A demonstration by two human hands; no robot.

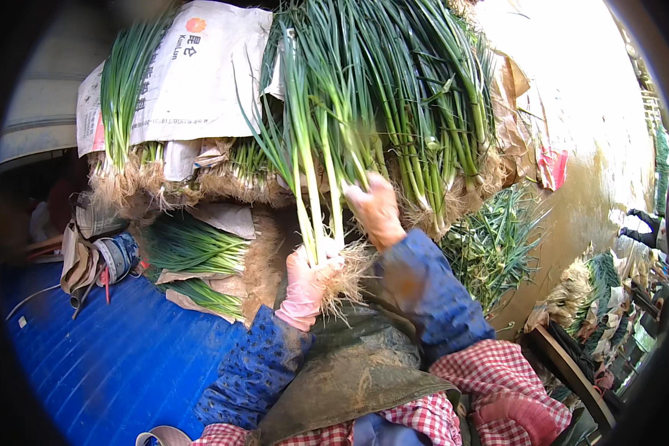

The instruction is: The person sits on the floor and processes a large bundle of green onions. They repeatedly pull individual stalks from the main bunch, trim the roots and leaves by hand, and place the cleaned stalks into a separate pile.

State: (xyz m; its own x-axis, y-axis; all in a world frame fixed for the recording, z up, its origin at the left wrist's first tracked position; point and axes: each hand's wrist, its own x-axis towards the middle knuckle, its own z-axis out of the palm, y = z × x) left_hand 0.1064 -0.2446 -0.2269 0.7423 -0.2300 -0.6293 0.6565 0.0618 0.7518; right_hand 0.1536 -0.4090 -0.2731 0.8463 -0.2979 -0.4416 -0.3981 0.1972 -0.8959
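Note:
My left hand [309,279], in a pink glove, is closed around the white lower stems of several green onions [311,206], with their pale roots [348,276] spilling out to its right. Up and to the right, my right hand [376,209] is at the lower stems of more green onions, its fingers curled and slightly blurred; whether it grips a stem is unclear. A large heap of green onions [401,83] lies in front, leaves pointing away and roots towards me.
A printed white woven sack [200,83] covers onions at the back left. Bundled onions [195,245] lie on brown wrapping beside a blue corrugated surface [128,357]. Loose leaves [490,245] are piled at right. Further right are more onions [599,284] and a person's dark-clad legs [641,228].

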